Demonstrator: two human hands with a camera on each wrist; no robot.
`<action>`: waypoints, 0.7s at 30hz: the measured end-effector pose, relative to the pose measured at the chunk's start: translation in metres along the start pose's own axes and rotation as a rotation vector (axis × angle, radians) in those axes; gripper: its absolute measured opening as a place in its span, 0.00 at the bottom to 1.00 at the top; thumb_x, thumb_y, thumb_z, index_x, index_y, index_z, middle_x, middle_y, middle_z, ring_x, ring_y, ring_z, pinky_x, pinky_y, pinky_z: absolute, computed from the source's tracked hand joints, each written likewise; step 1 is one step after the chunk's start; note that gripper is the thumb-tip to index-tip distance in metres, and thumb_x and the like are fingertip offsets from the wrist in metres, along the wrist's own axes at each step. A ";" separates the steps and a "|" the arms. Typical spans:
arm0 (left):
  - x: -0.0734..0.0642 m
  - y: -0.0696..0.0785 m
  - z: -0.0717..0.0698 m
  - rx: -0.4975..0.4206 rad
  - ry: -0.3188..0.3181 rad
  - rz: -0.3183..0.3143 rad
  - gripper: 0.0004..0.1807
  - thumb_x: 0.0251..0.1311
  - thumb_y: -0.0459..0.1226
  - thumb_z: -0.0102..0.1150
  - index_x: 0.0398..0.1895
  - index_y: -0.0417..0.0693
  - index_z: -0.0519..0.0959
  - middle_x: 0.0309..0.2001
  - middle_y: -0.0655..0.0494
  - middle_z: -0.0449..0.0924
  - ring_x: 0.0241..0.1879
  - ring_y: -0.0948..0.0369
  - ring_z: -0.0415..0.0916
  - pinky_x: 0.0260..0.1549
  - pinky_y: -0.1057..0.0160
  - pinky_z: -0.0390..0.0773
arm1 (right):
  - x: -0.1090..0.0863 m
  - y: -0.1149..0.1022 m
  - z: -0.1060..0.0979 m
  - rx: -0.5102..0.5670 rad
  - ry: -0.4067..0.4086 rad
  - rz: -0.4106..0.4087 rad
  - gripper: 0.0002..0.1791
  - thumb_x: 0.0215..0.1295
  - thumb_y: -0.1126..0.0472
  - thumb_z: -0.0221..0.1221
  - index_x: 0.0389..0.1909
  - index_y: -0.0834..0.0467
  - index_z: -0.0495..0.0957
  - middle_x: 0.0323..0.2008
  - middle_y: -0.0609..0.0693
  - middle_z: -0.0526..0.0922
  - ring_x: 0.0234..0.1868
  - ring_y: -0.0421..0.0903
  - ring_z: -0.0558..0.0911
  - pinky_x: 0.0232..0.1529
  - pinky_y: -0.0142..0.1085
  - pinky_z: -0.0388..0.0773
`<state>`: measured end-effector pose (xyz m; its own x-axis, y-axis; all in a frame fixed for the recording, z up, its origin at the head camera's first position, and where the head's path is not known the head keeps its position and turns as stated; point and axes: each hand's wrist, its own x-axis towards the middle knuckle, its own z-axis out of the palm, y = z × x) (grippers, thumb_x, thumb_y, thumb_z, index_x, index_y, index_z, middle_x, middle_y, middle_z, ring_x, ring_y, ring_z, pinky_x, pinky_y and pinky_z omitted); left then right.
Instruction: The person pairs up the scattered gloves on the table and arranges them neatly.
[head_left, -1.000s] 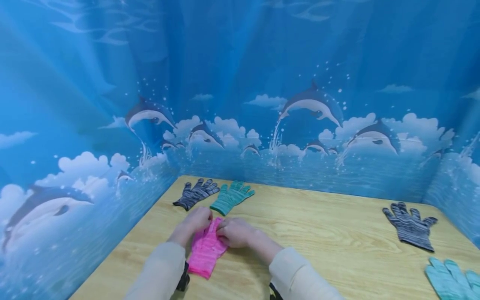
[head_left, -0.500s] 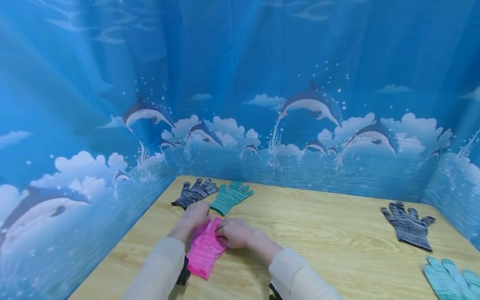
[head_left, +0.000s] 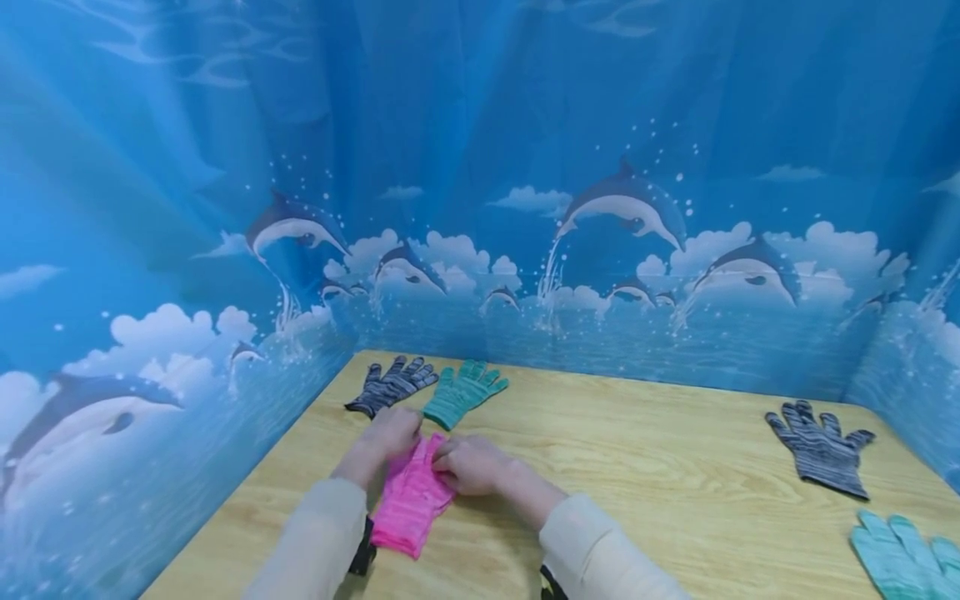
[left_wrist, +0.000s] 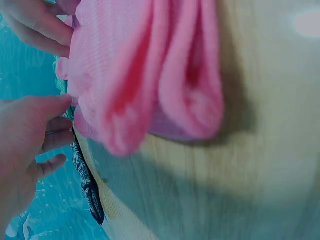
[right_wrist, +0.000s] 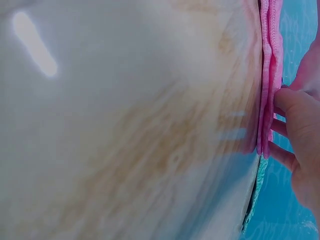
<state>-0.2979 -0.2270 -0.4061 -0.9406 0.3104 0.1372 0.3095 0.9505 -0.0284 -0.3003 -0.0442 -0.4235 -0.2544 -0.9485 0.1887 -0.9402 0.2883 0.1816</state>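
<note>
Two pink knit gloves (head_left: 411, 504) lie one on the other at the table's left side, cuffs toward me. Both cuff openings show in the left wrist view as pink folds (left_wrist: 127, 100). My left hand (head_left: 393, 432) is at the far left end of the gloves, its fingertips pinching the finger ends. From the right, my right hand (head_left: 472, 465) pinches the gloves' edge between thumb and fingers. The stacked layers (right_wrist: 270, 65) appear edge-on in the right wrist view, with the right hand (right_wrist: 302, 120) at them. The glove fingers are partly hidden under both hands.
Behind the hands lie a grey striped glove (head_left: 392, 387) and a green glove (head_left: 463, 395). Another grey striped glove (head_left: 821, 450) and a light green one (head_left: 903, 554) lie at the right. A blue dolphin-print curtain (head_left: 480, 208) stands around the wooden table (head_left: 630, 467).
My left hand has shifted slightly back and left at the finger ends, and the pink gloves' cuff end has moved a little left. My right hand keeps its place and grip.
</note>
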 end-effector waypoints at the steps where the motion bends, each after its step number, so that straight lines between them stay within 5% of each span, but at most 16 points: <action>1: -0.001 -0.001 -0.001 -0.003 0.006 0.020 0.04 0.51 0.32 0.60 0.23 0.44 0.76 0.23 0.55 0.76 0.26 0.54 0.75 0.30 0.55 0.75 | 0.000 0.000 0.000 -0.003 0.003 0.000 0.11 0.62 0.57 0.57 0.44 0.49 0.82 0.44 0.42 0.81 0.49 0.37 0.77 0.50 0.25 0.69; 9: -0.016 0.001 -0.016 -0.090 -0.010 0.145 0.04 0.49 0.33 0.62 0.21 0.48 0.80 0.22 0.61 0.76 0.24 0.61 0.74 0.29 0.61 0.74 | -0.001 0.001 0.002 0.016 0.025 -0.013 0.10 0.62 0.56 0.57 0.43 0.49 0.82 0.44 0.42 0.81 0.49 0.38 0.77 0.50 0.26 0.69; 16: -0.047 0.024 -0.045 -0.188 -0.231 0.204 0.03 0.46 0.39 0.67 0.24 0.51 0.82 0.21 0.68 0.75 0.22 0.69 0.69 0.26 0.68 0.72 | 0.000 0.003 0.002 0.073 -0.005 0.026 0.12 0.62 0.58 0.58 0.45 0.50 0.81 0.45 0.44 0.81 0.51 0.39 0.76 0.53 0.27 0.67; 21: -0.071 0.040 -0.047 -0.164 -0.319 0.288 0.09 0.39 0.43 0.70 0.19 0.55 0.78 0.18 0.71 0.69 0.19 0.71 0.63 0.21 0.71 0.67 | 0.001 0.002 0.000 0.054 -0.001 0.013 0.11 0.61 0.57 0.58 0.44 0.50 0.82 0.44 0.42 0.81 0.50 0.39 0.76 0.53 0.27 0.67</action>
<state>-0.2119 -0.2118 -0.3703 -0.8008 0.5756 -0.1656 0.5587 0.8175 0.1397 -0.3026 -0.0441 -0.4233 -0.2672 -0.9448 0.1897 -0.9475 0.2934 0.1271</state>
